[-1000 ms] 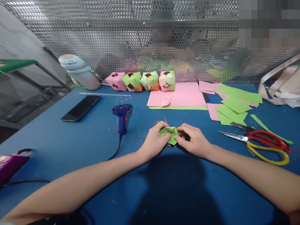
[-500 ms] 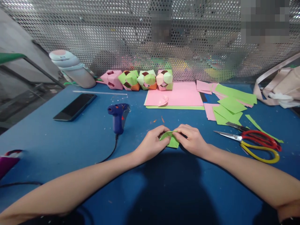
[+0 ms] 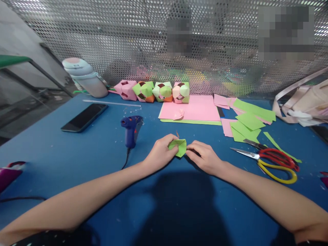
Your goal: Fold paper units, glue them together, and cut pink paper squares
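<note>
The left hand pinches one green paper piece at centre; the right hand, fingers half-curled, is at its right edge, hold unclear. Four paper shapes sit far, one glue gun left.

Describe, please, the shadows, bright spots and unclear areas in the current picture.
In the head view, a broad dark shadow lies on the blue tabletop, nearer the wearer than the left hand and right hand; in the head view, bright light shows near the upper corners of the perforated metal panel; also in the head view, shapes behind it look hazy, two patches pixelated.
</note>
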A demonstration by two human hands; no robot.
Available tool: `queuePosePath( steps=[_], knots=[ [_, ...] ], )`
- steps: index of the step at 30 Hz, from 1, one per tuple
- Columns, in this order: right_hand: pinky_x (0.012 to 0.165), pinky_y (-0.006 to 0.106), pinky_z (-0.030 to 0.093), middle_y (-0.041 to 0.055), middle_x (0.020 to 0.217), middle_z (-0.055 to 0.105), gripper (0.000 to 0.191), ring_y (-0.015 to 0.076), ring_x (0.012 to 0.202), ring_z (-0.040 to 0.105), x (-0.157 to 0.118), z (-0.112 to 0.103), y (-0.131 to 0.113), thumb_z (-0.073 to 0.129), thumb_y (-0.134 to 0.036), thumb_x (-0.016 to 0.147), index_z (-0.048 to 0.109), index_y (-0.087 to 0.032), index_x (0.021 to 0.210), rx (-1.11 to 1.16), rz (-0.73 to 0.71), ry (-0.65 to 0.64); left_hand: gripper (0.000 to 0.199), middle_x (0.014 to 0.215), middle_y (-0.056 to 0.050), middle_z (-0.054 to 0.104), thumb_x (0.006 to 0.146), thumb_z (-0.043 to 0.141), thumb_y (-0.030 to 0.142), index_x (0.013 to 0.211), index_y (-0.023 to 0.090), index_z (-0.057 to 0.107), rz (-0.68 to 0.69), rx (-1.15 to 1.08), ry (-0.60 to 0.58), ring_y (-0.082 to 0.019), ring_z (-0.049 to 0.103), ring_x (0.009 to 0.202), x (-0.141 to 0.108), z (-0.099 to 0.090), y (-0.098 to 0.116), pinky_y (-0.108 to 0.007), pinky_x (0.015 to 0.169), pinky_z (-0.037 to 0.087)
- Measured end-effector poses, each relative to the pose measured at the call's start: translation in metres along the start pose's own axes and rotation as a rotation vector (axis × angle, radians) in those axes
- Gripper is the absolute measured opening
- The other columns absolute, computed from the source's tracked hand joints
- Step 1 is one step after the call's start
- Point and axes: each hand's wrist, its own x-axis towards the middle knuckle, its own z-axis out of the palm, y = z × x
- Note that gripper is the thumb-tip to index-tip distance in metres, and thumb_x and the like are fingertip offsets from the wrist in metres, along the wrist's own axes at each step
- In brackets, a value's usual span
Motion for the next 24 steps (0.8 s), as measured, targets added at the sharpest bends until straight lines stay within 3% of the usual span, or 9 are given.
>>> queuePosePath(
  steps=[6, 11, 15, 18, 21, 24],
  knots=[
    [0.080, 0.028, 0.044, 0.0048, 0.093, 0.065, 0.025, 0.0142, 0.085, 0.060, 0.000, -0.006, -0.002, 0.043, -0.032, 0.098, 0.063, -0.018, 0.100, -0.105, 0.026, -0.026, 0.021, 0.091, -0.002, 0.068, 0.079, 0.050, 0.020, 0.096, 0.019, 0.062, -0.003, 0.098, 0.070, -0.017, 0.060, 0.080, 0.011, -0.003, -0.003, -0.027, 0.076, 0.045],
    [0.081, 0.032, 0.043, 0.0082, 0.098, 0.067, 0.022, 0.0183, 0.091, 0.060, 0.006, -0.046, 0.007, 0.047, -0.029, 0.096, 0.064, -0.016, 0.104, -0.426, -0.064, -0.093, 0.026, 0.095, -0.003, 0.068, 0.081, 0.050, 0.027, 0.103, 0.020, 0.061, -0.031, 0.138, 0.065, -0.019, 0.060, 0.081, 0.023, -0.009, -0.006, -0.028, 0.074, 0.045],
    [0.083, 0.039, 0.041, 0.0136, 0.102, 0.066, 0.022, 0.0248, 0.096, 0.058, 0.001, -0.094, 0.030, 0.050, -0.026, 0.092, 0.064, -0.014, 0.102, -0.724, -0.012, -0.121, 0.028, 0.085, -0.003, 0.068, 0.080, 0.051, 0.031, 0.104, 0.020, 0.061, -0.110, 0.086, 0.037, -0.018, 0.059, 0.069, 0.038, -0.012, -0.013, -0.028, 0.065, 0.045],
    [0.080, 0.041, 0.040, 0.0171, 0.103, 0.066, 0.021, 0.0287, 0.095, 0.059, -0.013, -0.119, 0.055, 0.054, -0.021, 0.085, 0.065, -0.011, 0.101, -0.851, 0.113, -0.165, 0.034, 0.095, -0.006, 0.067, 0.081, 0.052, 0.034, 0.109, 0.017, 0.058, -0.179, -0.043, 0.006, -0.015, 0.059, 0.057, 0.048, -0.012, -0.015, -0.028, 0.058, 0.047],
    [0.072, 0.038, 0.039, 0.0150, 0.097, 0.069, 0.023, 0.0261, 0.084, 0.063, -0.026, -0.128, 0.075, 0.051, -0.012, 0.081, 0.067, -0.013, 0.098, -0.889, 0.168, -0.253, 0.037, 0.113, -0.011, 0.064, 0.078, 0.056, 0.033, 0.111, 0.016, 0.057, -0.225, -0.125, 0.033, -0.013, 0.061, 0.056, 0.055, -0.012, -0.016, -0.030, 0.060, 0.050],
    [0.069, 0.036, 0.037, 0.0121, 0.094, 0.072, 0.028, 0.0240, 0.080, 0.064, -0.031, -0.127, 0.086, 0.048, -0.010, 0.080, 0.069, -0.015, 0.098, -0.895, 0.147, -0.274, 0.035, 0.110, -0.011, 0.065, 0.077, 0.059, 0.033, 0.108, 0.016, 0.059, -0.213, -0.140, 0.068, -0.017, 0.064, 0.070, 0.058, -0.012, -0.020, -0.031, 0.065, 0.052]
  ],
)
